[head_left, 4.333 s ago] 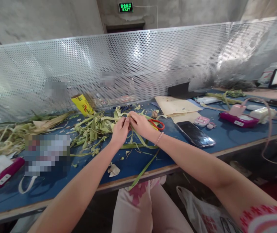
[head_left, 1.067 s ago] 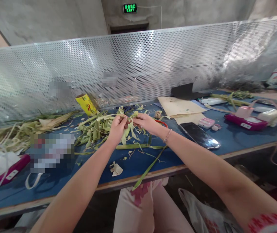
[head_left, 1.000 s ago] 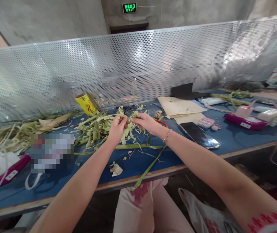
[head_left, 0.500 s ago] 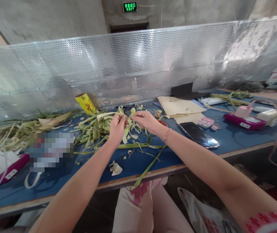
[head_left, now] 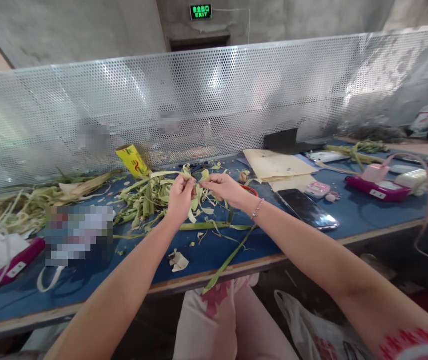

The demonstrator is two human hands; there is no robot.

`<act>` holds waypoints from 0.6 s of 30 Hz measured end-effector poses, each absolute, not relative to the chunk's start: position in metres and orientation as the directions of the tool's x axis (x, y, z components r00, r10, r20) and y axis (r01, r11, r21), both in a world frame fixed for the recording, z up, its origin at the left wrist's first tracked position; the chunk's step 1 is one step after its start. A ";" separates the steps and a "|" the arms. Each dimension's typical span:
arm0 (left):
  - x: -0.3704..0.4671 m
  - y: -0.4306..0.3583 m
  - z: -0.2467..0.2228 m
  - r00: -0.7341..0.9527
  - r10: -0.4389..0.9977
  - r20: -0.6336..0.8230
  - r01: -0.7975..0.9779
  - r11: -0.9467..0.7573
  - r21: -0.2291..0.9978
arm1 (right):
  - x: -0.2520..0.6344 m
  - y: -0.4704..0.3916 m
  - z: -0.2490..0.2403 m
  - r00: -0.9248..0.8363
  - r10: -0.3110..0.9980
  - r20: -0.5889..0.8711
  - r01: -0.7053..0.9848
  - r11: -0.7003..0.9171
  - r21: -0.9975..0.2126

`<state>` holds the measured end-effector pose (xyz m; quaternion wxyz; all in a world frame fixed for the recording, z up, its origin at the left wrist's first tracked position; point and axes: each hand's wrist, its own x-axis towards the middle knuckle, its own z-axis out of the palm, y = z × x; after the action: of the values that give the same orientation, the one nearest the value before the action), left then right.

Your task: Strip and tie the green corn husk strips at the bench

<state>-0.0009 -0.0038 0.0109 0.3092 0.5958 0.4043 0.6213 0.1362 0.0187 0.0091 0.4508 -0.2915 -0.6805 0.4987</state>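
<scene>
Over a pile of green plant strips [head_left: 148,200] on the blue table, my left hand [head_left: 181,194] is closed, pinching a pale green leaf strip [head_left: 163,174]. My right hand [head_left: 223,189] almost touches it from the right, thumb and fingers pinched on a pale green strip end [head_left: 204,175]. Whether both hands hold one and the same strip cannot be made out. A long green leaf [head_left: 229,262] hangs over the table's front edge below the hands.
A yellow tube [head_left: 132,161] stands behind the pile. To the right lie tan paper sheets [head_left: 274,164], a black phone [head_left: 307,208], a pink case [head_left: 317,188] and a magenta power strip [head_left: 378,190]. Dried husks [head_left: 82,190] lie left. A perforated metal screen [head_left: 206,95] borders the back.
Both hands keep their pinch and have shifted only slightly; the fingertips are a little closer together. The things on the table look the same.
</scene>
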 end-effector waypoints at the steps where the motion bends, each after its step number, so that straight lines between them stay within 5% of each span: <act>1: 0.000 -0.005 0.011 -0.098 0.859 0.502 0.114 -0.492 0.863 | 0.136 0.019 0.009 -0.416 0.850 0.323 -0.051 0.333 -0.942; 12: -0.001 -0.004 0.010 -0.093 0.855 0.509 0.112 -0.499 0.859 | 0.132 0.020 0.007 -0.409 0.870 0.276 -0.066 0.274 -0.959; 15: -0.003 -0.002 0.009 -0.086 0.886 0.456 0.112 -0.446 0.888 | 0.134 0.025 0.004 -0.396 0.853 0.340 0.021 0.379 -0.925; 18: -0.004 0.000 0.010 -0.105 0.917 0.386 0.100 -0.377 0.921 | 0.140 0.027 0.005 -0.257 0.784 0.565 0.195 0.615 -0.764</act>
<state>-0.0041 0.0001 0.0097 0.3416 0.5753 0.4416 0.5978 0.1395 0.0267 0.0047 0.5116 -0.3313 -0.7387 0.2877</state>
